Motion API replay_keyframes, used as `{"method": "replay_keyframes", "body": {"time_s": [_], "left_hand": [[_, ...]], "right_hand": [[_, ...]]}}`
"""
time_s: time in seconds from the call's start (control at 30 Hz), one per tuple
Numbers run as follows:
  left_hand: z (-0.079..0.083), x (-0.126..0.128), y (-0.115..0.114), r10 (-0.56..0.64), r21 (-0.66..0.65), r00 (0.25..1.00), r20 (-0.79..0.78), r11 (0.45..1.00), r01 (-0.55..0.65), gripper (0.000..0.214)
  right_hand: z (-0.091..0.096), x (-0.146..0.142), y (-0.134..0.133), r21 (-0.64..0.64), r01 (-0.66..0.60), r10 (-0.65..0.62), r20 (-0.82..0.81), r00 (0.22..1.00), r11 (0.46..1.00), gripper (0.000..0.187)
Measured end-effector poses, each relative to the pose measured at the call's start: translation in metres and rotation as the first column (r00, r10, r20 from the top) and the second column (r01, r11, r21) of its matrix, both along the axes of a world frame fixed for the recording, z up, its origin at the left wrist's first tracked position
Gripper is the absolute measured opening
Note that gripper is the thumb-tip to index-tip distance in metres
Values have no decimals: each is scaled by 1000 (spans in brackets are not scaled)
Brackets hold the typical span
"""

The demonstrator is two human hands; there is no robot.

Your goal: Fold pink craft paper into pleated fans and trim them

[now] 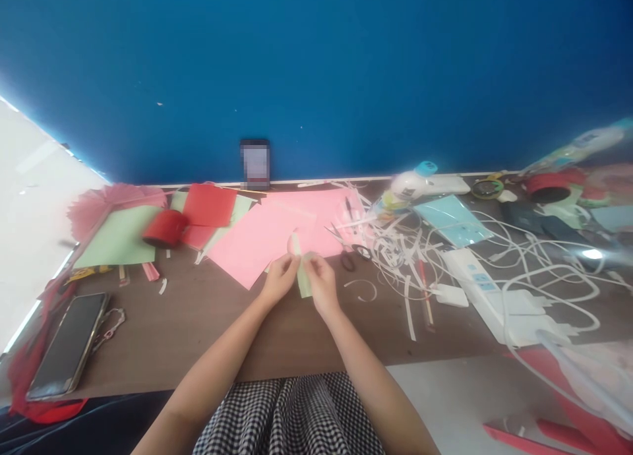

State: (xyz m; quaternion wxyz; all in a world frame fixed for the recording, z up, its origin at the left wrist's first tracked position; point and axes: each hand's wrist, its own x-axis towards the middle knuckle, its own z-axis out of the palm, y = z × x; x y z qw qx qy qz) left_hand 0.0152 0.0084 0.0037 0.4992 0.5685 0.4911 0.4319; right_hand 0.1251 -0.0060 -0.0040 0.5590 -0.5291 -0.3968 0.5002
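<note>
Checked cloth [287,415] abuts the desk [208,336] edge; above bare wood, left hand [279,278] and right hand [320,282] seemingly pinch green paper [303,285].

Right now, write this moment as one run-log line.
left hand: pinching pale green paper strip | right hand: pinching same strip | behind: pink sheet on brown table | nearby right: white paper scraps

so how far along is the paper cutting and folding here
Looks done: a heap of cut white strips at centre right, and a pleated pink fan at far left. In hand: the left hand and right hand both pinch a small pale green paper piece. Seemingly left: the pink sheets and the green sheet lie flat and whole.
</note>
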Motion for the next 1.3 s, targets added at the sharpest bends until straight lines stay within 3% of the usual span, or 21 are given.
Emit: {"method": "replay_keyframes", "body": {"time_s": [0.47, 0.63, 0.83, 1.07, 1.3], "left_hand": [[0, 0, 0, 13, -23, 1000, 4, 1000, -13, 36], [-1, 0, 1, 31, -39, 999, 20, 999, -30, 37], [-1, 0, 1, 32, -60, 999, 38, 998, -30, 36], [1, 0, 0, 32, 8, 1000, 1, 999, -32, 34], [2, 0, -1, 17, -4, 1000, 1, 1000, -17, 36]], "right_hand": [[4, 0, -2, -51, -25, 23, -28, 999, 998, 25], [4, -1, -1, -4, -26, 26, -1, 1000, 1000, 23], [7, 0, -2, -59, -25, 25, 3, 1000, 998, 23], [5, 1, -1, -6, -34, 34, 2, 999, 999, 21], [6, 1, -2, 23, -49, 48, 14, 999, 999, 21]]}}
